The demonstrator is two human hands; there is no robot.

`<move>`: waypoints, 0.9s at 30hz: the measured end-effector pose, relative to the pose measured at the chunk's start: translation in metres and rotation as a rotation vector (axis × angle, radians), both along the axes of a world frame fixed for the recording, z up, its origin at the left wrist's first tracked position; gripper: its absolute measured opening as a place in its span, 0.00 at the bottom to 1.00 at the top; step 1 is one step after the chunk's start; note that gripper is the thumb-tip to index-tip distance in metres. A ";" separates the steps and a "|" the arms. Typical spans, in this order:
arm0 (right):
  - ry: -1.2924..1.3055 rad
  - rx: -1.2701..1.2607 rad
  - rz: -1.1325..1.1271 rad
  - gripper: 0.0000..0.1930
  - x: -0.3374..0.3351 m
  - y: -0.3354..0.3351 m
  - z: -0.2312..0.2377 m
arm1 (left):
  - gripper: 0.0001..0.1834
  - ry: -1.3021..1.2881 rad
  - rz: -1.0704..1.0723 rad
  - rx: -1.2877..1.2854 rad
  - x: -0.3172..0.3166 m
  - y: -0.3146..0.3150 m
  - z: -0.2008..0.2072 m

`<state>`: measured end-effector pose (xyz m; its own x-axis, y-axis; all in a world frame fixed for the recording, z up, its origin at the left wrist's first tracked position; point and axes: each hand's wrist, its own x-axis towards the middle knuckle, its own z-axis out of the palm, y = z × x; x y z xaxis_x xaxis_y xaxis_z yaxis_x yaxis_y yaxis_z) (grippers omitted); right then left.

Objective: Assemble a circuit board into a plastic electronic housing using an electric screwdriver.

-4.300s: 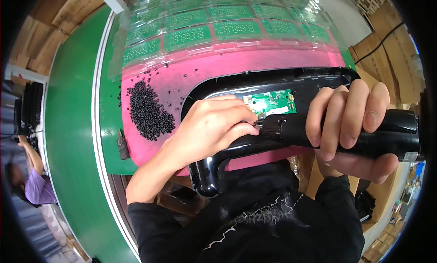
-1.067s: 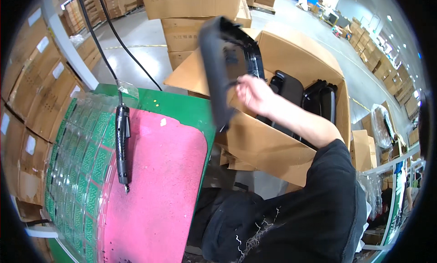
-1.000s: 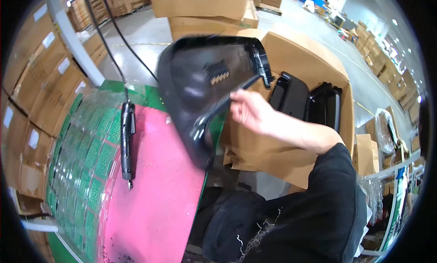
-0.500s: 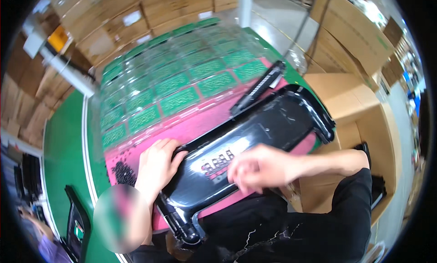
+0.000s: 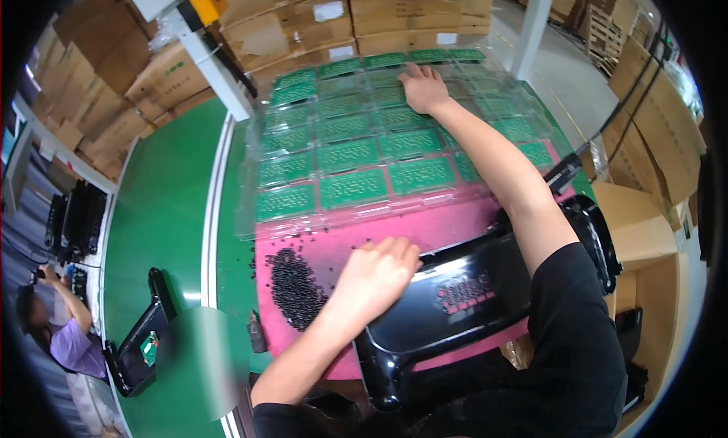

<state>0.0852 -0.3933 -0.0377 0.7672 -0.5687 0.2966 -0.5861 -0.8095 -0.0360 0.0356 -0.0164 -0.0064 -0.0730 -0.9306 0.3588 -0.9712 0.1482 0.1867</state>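
Note:
A glossy black plastic housing (image 5: 413, 328) with a cluster of small cut-outs lies on the pink mat before me. My left hand (image 5: 378, 277) is closed over its upper left edge, the thumb hidden. My right arm stretches across the housing to the far part of a clear plastic tray (image 5: 246, 210), which holds rows of green circuit boards (image 5: 353, 186). There my right hand (image 5: 425, 89) is above the boards with its fingers apart, and nothing shows in it. Whether the fingertips touch a board I cannot tell.
A heap of small black parts (image 5: 296, 290) lies on the pink mat (image 5: 345, 244). A black bar-shaped part (image 5: 563, 172) rests behind the housing. Another black housing (image 5: 136, 354) is on the green table at left, near a person in purple (image 5: 80, 347). An open cardboard box (image 5: 656, 317) stands at right.
My right hand has left the housing's cut-outs and reached far forward over the tray. My left hand stays at the housing's edge. The whole view has swung to the left.

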 end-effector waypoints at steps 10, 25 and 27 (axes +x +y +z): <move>0.095 -0.287 -0.030 0.19 0.056 -0.041 -0.015 | 0.08 -0.020 -0.028 0.004 0.001 -0.001 -0.005; 0.132 -0.386 0.076 0.24 -0.009 0.002 0.033 | 0.12 0.039 -0.011 0.023 0.003 0.000 -0.003; 0.131 -0.330 0.086 0.24 -0.008 0.003 0.027 | 0.12 0.034 -0.005 0.026 0.001 0.002 -0.003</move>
